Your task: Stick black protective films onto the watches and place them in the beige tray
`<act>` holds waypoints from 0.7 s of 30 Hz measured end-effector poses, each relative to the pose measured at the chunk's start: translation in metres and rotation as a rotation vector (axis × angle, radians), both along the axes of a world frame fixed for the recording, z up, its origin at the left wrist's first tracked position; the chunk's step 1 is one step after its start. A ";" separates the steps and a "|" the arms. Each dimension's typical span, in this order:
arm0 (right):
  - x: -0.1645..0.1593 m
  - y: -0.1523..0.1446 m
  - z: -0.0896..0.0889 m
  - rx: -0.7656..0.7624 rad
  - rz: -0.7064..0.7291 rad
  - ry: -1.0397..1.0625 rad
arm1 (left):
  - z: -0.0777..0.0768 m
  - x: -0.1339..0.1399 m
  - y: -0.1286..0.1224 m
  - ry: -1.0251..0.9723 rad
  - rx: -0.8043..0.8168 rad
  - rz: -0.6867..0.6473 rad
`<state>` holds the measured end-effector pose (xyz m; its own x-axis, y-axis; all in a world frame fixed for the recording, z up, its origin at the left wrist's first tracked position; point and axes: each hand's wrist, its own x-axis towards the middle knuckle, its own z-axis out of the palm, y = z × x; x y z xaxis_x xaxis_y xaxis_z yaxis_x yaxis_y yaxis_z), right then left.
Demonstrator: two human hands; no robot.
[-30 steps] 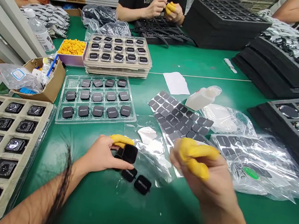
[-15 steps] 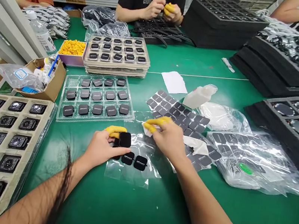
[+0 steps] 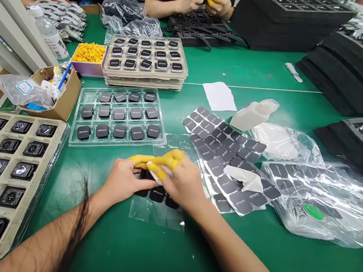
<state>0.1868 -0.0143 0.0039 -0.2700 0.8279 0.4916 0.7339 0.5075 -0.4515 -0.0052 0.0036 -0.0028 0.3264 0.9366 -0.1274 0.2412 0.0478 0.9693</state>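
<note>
One black square smartwatch body (image 3: 144, 174), held pinched in the left hand (image 3: 124, 175) above a clear plastic sheet (image 3: 155, 217), a white wipe (image 3: 158, 171), gripped by the right hand (image 3: 184, 179), having since been brought over to it.

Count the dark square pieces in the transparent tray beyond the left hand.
14 dark square pieces in the transparent tray: four in the far row, five each in the middle and near rows. None appears hidden.
</note>
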 end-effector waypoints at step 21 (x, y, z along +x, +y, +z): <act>0.040 0.014 0.003 -0.022 -0.284 -0.029 | -0.003 -0.002 -0.002 -0.015 0.053 0.152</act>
<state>0.2271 -0.0005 0.0072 -0.0393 0.8829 0.4679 0.8582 0.2697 -0.4368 -0.0077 0.0015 -0.0055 0.1819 0.9806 -0.0727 0.2208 0.0313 0.9748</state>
